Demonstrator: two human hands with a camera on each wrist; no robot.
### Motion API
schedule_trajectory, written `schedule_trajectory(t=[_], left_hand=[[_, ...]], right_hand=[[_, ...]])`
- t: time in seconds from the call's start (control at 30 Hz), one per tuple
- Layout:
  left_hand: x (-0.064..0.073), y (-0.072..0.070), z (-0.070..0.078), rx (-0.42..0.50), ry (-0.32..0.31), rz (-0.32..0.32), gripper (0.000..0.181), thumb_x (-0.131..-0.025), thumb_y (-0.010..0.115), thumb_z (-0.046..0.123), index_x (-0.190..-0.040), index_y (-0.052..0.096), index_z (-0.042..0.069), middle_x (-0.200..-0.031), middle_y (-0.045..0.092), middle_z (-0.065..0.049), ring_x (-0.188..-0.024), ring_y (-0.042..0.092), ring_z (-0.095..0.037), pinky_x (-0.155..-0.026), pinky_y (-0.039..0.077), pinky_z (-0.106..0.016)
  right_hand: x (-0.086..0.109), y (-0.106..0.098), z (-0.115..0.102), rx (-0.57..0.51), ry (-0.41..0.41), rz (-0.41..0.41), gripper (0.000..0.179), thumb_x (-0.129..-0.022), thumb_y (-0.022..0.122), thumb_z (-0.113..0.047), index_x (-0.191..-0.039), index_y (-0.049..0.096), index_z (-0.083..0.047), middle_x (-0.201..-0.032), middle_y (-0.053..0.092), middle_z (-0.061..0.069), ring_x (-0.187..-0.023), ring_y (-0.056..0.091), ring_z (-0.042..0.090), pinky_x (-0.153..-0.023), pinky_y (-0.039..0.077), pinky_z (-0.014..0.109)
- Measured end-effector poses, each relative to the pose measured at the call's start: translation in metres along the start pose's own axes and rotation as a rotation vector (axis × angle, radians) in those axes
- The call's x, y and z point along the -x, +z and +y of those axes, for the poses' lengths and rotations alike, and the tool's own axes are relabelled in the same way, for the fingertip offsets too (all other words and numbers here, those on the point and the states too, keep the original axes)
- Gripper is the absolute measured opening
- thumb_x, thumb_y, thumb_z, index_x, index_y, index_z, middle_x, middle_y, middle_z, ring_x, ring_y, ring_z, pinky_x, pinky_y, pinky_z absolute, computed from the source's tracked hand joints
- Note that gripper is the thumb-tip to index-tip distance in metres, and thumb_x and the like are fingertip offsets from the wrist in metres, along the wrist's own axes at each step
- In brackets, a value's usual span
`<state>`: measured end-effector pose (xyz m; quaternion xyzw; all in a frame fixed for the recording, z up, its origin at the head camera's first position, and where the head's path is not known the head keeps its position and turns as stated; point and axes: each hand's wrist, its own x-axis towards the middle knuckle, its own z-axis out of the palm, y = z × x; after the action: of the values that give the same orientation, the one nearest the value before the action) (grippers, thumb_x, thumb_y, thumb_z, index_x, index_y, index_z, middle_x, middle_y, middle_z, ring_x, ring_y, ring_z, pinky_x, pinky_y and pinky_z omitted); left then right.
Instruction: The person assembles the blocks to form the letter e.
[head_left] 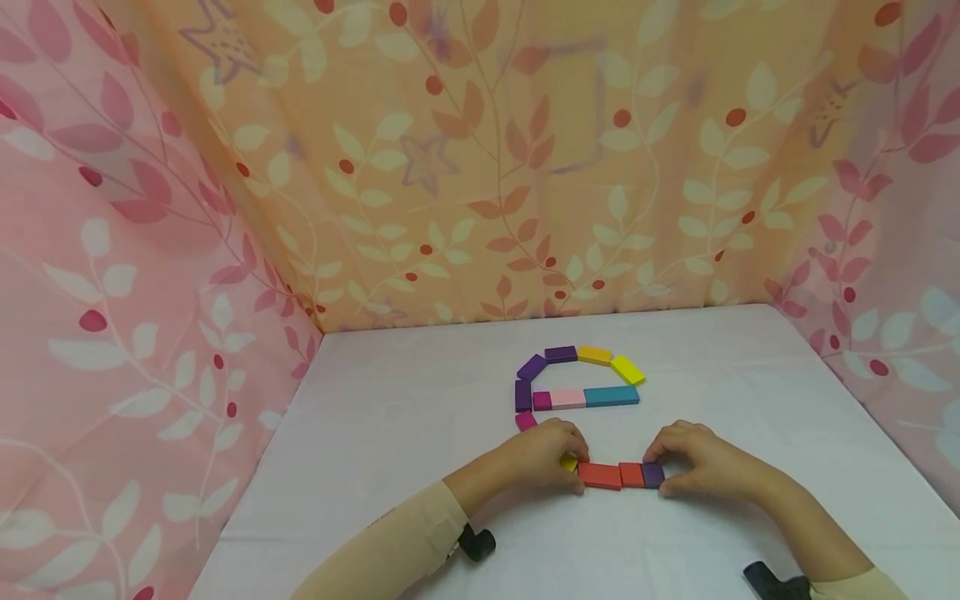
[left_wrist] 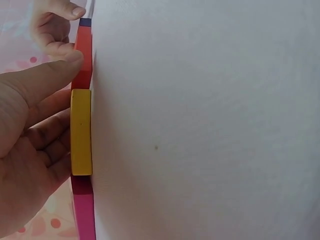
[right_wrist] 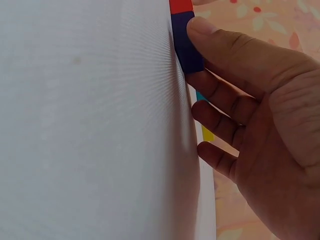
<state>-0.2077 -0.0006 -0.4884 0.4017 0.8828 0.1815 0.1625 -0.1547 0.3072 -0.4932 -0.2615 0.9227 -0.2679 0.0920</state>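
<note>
A row of flat blocks lies at the lower part of the arrangement on the white table. My left hand pinches the left end of a long red block, thumb on the near side and fingers beyond it. Beside that end is a yellow block, partly hidden by the hand in the head view. At the row's right end, my right hand pinches a dark purple block between thumb and index finger. A shorter red block sits between the purple and long red ones.
Further back, purple blocks, an orange-yellow block and a bright yellow block form an arch. Under it runs a bar of magenta, pink and blue blocks. A magenta block lies near my left hand. Patterned curtains surround the table.
</note>
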Motion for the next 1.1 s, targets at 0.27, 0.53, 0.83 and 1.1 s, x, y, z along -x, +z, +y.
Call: schedule_trajectory(t=[0.27, 0.53, 0.83, 1.1], left_hand=[[0.003, -0.010, 0.001, 0.028, 0.015, -0.015, 0.033, -0.085, 0.083, 0.041, -0.116, 0.077, 0.029, -0.113, 0.065, 0.020, -0.110, 0.054, 0.001, -0.086, 0.050, -0.013], [0.018, -0.034, -0.001, 0.006, 0.003, 0.065, 0.028, -0.089, 0.080, 0.040, -0.114, 0.077, 0.027, -0.114, 0.066, 0.020, -0.117, 0.055, -0.003, -0.094, 0.052, -0.020], [0.049, -0.058, -0.015, -0.029, -0.055, 0.155, 0.030, -0.091, 0.078, 0.040, -0.118, 0.076, 0.026, -0.117, 0.067, 0.014, -0.117, 0.056, -0.009, -0.097, 0.053, -0.028], [0.081, -0.065, -0.031, -0.037, -0.079, 0.221, 0.031, -0.093, 0.076, 0.040, -0.121, 0.075, 0.027, -0.123, 0.067, 0.012, -0.124, 0.057, -0.014, -0.105, 0.052, -0.036]], right_hand=[[0.000, -0.004, 0.001, 0.010, -0.016, 0.000, 0.034, -0.083, 0.083, -0.044, -0.113, 0.071, -0.035, -0.110, 0.066, -0.021, -0.108, 0.056, 0.006, -0.097, 0.049, 0.039], [0.002, -0.011, -0.004, 0.072, -0.038, 0.096, 0.025, -0.092, 0.077, -0.039, -0.115, 0.071, -0.030, -0.112, 0.066, -0.018, -0.108, 0.059, 0.009, -0.095, 0.055, 0.039], [0.012, -0.021, -0.011, 0.186, 0.036, 0.250, 0.022, -0.091, 0.079, -0.025, -0.110, 0.073, -0.033, -0.111, 0.064, -0.024, -0.113, 0.062, 0.014, -0.096, 0.056, 0.050], [0.023, -0.026, -0.002, 0.334, -0.074, 0.438, 0.035, -0.081, 0.086, -0.014, -0.108, 0.074, -0.031, -0.110, 0.066, -0.023, -0.107, 0.062, 0.009, -0.097, 0.048, 0.017]])
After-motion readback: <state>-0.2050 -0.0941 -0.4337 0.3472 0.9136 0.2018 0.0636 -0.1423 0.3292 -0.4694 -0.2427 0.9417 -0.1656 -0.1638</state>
